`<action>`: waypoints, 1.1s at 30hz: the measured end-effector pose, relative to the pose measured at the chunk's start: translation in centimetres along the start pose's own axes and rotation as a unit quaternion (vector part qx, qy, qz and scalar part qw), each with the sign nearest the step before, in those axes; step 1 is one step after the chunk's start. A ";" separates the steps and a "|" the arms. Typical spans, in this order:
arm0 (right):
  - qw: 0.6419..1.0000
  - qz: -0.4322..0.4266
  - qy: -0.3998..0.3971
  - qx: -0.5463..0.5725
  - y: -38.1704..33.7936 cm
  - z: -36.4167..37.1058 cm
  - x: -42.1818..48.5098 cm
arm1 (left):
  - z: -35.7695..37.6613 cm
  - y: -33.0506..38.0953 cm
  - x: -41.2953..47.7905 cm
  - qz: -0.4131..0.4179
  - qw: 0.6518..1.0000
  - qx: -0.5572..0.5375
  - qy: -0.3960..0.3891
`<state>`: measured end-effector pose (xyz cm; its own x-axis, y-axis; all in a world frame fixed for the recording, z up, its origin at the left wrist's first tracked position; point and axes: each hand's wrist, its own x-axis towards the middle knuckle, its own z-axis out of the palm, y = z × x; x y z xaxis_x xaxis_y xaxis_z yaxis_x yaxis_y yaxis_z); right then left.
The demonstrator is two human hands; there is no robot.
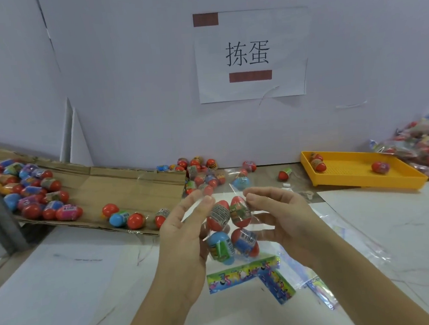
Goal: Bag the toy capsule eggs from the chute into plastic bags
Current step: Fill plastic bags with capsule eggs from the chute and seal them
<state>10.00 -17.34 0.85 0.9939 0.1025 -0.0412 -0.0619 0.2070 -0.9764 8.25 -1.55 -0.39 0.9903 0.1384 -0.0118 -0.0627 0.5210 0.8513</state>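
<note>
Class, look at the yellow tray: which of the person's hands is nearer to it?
Right. The right hand, pinching the plastic bag, is just left of the yellow tray; the left hand is farther left, across the bag, near the cardboard chute.

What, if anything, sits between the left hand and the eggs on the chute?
Nothing visible. The left hand is beside the chute, with the nearest loose eggs to its left. It and the right hand pinch a clear bag holding four eggs.
</note>
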 end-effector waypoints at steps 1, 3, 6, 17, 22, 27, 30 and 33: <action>1.000 -0.004 0.004 0.003 0.1 0.0 0.0 | 0.0 0.0 0.1 0.000 1.000 -0.002 0.002; 1.000 -0.010 0.007 0.012 0.0 0.2 -0.1 | -0.1 0.0 0.2 0.001 1.000 -0.013 0.006; 1.000 -0.015 0.016 0.019 -0.2 0.1 -0.1 | -0.4 0.1 0.2 0.018 1.000 0.001 0.000; 0.999 -0.036 0.017 -0.018 -0.5 -0.3 -0.1 | -0.6 -0.1 0.3 0.110 0.984 0.127 0.057; 0.998 -0.053 -0.025 -0.002 -1.2 -1.1 -0.1 | -0.6 0.3 0.4 0.098 0.990 0.099 0.037; 0.998 -0.054 -0.041 -0.017 -1.1 -1.2 -0.2 | -0.8 1.0 0.6 0.075 0.994 0.076 -0.017; 0.998 -0.052 -0.042 -0.021 -1.1 -1.1 -0.2 | -1.2 1.1 0.6 0.063 0.993 0.093 -0.041; 0.998 -0.044 -0.046 -0.009 -0.9 -1.1 -0.1 | -1.6 1.3 0.7 0.074 0.991 0.103 -0.046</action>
<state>10.01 -18.59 1.54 0.9828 0.1729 0.0643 0.0286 0.2016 -0.9790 8.63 0.58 -0.08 0.9797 0.1184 0.1615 -0.1914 0.3163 0.9292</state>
